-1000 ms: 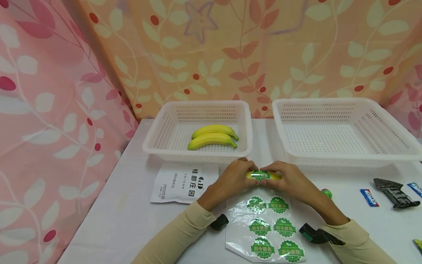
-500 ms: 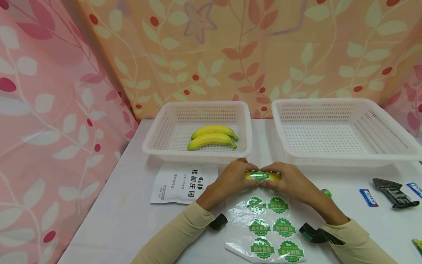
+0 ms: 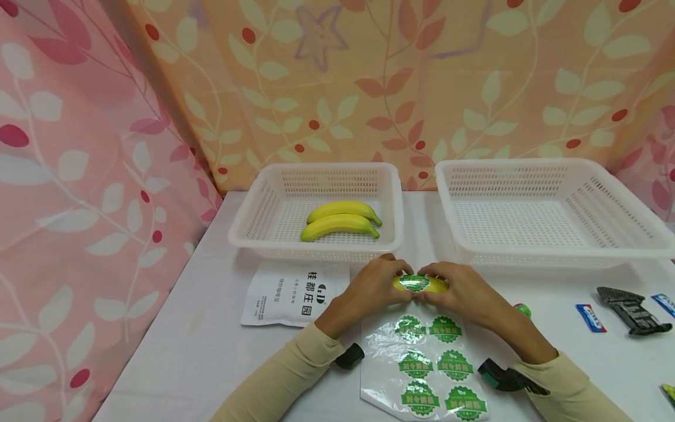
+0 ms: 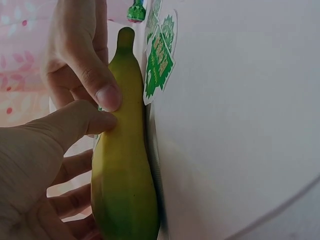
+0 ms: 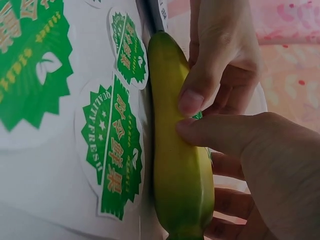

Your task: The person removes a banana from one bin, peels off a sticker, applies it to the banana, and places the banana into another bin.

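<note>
Both hands hold one yellow banana (image 3: 435, 285) low over the front middle of the table. The left hand (image 3: 371, 285) grips one end of it and the right hand (image 3: 466, 292) the other. On the banana's upper side is a green-and-white sticker (image 3: 413, 283), between the fingers. Both wrist views show the two thumbs pressing the near side of the banana (image 4: 125, 160), tips almost together, with fingers curled around behind. Just below the hands lies a glossy sheet (image 3: 379, 375) carrying several round green stickers (image 5: 114, 150).
Two more bananas (image 3: 340, 227) lie in the left white basket (image 3: 316, 253). Another white basket (image 3: 559, 253) stands at the right. A white printed pouch (image 3: 290, 299) is left of the hands. Small wrapped items, including a black packet (image 3: 633, 312) and a blue-and-red one (image 3: 591, 318), lie to the right.
The fingertips on top have parted slightly, the right hand's shifting a little to the right, and more of the sticker shows. Both hands stay on the banana in nearly the same place.
</note>
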`<control>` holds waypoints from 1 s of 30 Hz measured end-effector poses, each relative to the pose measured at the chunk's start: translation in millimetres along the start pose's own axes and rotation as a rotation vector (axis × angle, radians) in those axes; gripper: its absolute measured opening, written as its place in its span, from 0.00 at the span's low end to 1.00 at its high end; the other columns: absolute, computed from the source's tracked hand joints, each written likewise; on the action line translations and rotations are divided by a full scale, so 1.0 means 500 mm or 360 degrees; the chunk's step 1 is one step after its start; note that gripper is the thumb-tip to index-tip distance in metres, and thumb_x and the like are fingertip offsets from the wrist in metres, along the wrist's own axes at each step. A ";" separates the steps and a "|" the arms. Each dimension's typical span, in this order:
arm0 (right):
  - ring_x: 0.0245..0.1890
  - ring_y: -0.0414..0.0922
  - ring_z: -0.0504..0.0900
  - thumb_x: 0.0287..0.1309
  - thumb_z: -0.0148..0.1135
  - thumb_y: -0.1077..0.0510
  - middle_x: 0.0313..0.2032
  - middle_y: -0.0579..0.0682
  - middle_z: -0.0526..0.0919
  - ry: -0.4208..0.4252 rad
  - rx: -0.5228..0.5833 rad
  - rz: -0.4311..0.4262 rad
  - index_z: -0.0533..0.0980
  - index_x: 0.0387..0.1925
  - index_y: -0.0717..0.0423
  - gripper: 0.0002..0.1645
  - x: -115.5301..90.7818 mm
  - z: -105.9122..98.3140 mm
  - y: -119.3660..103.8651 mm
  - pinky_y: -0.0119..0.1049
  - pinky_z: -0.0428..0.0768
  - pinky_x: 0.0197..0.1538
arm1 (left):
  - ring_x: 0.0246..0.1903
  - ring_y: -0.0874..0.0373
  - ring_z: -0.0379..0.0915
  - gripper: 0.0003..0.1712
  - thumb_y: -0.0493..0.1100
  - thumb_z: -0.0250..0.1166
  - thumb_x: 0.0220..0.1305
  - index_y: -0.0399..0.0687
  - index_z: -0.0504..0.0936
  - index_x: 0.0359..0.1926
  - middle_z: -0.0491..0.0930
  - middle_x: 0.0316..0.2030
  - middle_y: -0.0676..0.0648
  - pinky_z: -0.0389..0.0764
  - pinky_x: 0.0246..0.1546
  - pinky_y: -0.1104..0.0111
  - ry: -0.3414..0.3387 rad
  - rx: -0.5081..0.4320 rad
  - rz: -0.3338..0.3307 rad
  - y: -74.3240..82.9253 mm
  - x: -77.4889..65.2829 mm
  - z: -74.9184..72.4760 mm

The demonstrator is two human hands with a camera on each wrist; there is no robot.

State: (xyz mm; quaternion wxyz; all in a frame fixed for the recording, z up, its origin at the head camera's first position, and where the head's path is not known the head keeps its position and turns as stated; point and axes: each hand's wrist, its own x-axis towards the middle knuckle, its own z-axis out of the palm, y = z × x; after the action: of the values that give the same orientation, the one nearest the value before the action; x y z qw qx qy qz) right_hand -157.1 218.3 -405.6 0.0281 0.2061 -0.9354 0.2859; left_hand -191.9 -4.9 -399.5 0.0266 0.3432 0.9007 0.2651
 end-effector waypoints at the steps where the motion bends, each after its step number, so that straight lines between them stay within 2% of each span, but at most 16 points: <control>1: 0.37 0.40 0.78 0.61 0.78 0.48 0.44 0.46 0.89 0.0000 -0.0007 -0.0006 0.86 0.52 0.56 0.22 0.000 0.000 -0.001 0.35 0.77 0.40 | 0.41 0.63 0.77 0.21 0.49 0.79 0.62 0.50 0.88 0.55 0.83 0.44 0.50 0.78 0.42 0.76 0.0000 -0.0001 -0.0002 0.000 0.000 0.000; 7: 0.42 0.43 0.81 0.62 0.77 0.49 0.50 0.50 0.89 -0.0022 -0.0019 0.0053 0.86 0.55 0.56 0.23 0.000 -0.002 -0.003 0.41 0.80 0.45 | 0.40 0.63 0.76 0.22 0.50 0.79 0.63 0.49 0.88 0.56 0.82 0.45 0.50 0.77 0.41 0.76 -0.0025 -0.0005 -0.0022 0.000 0.000 -0.003; 11: 0.42 0.42 0.81 0.62 0.77 0.48 0.48 0.48 0.89 -0.0066 0.0017 0.0082 0.87 0.54 0.55 0.23 0.002 -0.010 -0.005 0.42 0.81 0.46 | 0.41 0.64 0.74 0.23 0.51 0.79 0.64 0.49 0.89 0.57 0.83 0.45 0.52 0.76 0.42 0.76 -0.0044 -0.0010 -0.0015 -0.003 -0.001 -0.007; 16: 0.42 0.42 0.80 0.60 0.78 0.50 0.50 0.49 0.88 -0.0170 0.0054 0.0134 0.84 0.58 0.58 0.28 -0.002 -0.028 -0.009 0.40 0.79 0.47 | 0.41 0.65 0.75 0.22 0.51 0.79 0.64 0.48 0.90 0.55 0.85 0.44 0.54 0.76 0.44 0.75 -0.0040 -0.0018 0.0002 -0.009 -0.003 -0.010; 19: 0.42 0.42 0.80 0.58 0.79 0.52 0.48 0.49 0.88 -0.0214 0.0027 0.0154 0.84 0.58 0.61 0.29 -0.005 -0.042 -0.012 0.41 0.80 0.46 | 0.44 0.65 0.79 0.22 0.54 0.76 0.66 0.49 0.89 0.55 0.87 0.45 0.53 0.78 0.46 0.75 -0.0039 -0.0101 -0.0007 -0.011 -0.003 -0.012; 25: 0.43 0.45 0.81 0.56 0.81 0.56 0.47 0.50 0.87 -0.0297 -0.0071 0.0208 0.83 0.56 0.63 0.28 -0.025 -0.097 -0.029 0.47 0.83 0.48 | 0.47 0.65 0.83 0.30 0.67 0.61 0.76 0.50 0.87 0.61 0.87 0.53 0.51 0.82 0.47 0.74 -0.0052 -0.0383 -0.0093 -0.010 -0.004 -0.014; 27: 0.43 0.46 0.80 0.55 0.82 0.57 0.47 0.49 0.87 -0.0345 -0.0079 0.0227 0.83 0.56 0.62 0.28 -0.036 -0.124 -0.028 0.45 0.83 0.47 | 0.47 0.65 0.83 0.30 0.67 0.57 0.78 0.51 0.86 0.62 0.86 0.54 0.51 0.82 0.47 0.74 -0.0043 -0.0413 -0.0091 -0.009 -0.003 -0.014; 30: 0.43 0.45 0.80 0.54 0.82 0.56 0.46 0.46 0.86 -0.0393 -0.0088 0.0271 0.83 0.56 0.58 0.28 -0.056 -0.169 -0.018 0.39 0.82 0.44 | 0.48 0.65 0.83 0.29 0.64 0.58 0.79 0.50 0.85 0.63 0.86 0.55 0.50 0.82 0.48 0.74 -0.0028 -0.0463 -0.0039 -0.006 -0.002 -0.012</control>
State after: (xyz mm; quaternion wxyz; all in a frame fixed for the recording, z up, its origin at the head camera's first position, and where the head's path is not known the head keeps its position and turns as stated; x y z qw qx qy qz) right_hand -133.3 267.8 -335.2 -0.1058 0.1587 -0.9534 0.2338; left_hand -194.4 -10.0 -395.9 0.0871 0.3269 0.8567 0.3895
